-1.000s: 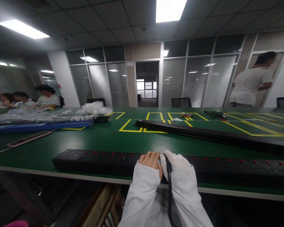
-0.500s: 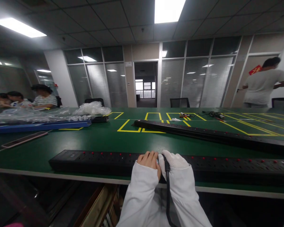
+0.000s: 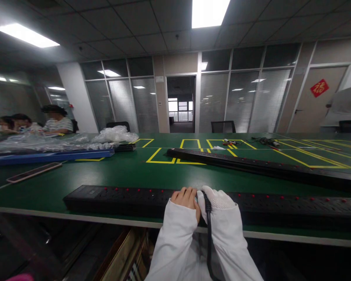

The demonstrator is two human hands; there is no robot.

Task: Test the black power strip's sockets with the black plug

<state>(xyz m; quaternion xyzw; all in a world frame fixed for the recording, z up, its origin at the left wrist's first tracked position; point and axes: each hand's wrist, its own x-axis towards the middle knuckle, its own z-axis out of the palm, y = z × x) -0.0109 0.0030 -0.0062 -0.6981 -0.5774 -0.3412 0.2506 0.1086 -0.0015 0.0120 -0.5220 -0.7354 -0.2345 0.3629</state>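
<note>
A long black power strip (image 3: 117,201) with a row of red dots along its top lies across the near edge of the green table. My left hand (image 3: 185,199), bare, has its fingers curled over the strip's top near the middle. Right beside it, my right hand (image 3: 219,200) in a white dotted glove is closed round the end of a black power cord (image 3: 209,238). The cord's ridged sleeve shows at the thumb, and the cord hangs down between my forearms. Whatever is at the cord's tip is hidden by my hands, which touch each other.
A second long power strip (image 3: 251,166) lies slantwise behind. At left are a phone (image 3: 35,173), a blue channel (image 3: 52,157) and clear plastic wrap (image 3: 114,134). Tools (image 3: 230,143) and cables (image 3: 265,142) lie farther back. Several people sit at far left; one person (image 3: 349,103) stands at right.
The standing person at right has moved toward the right edge, uncovering a red sign on the door. The view has shifted slightly; both hands keep the same hold.
</note>
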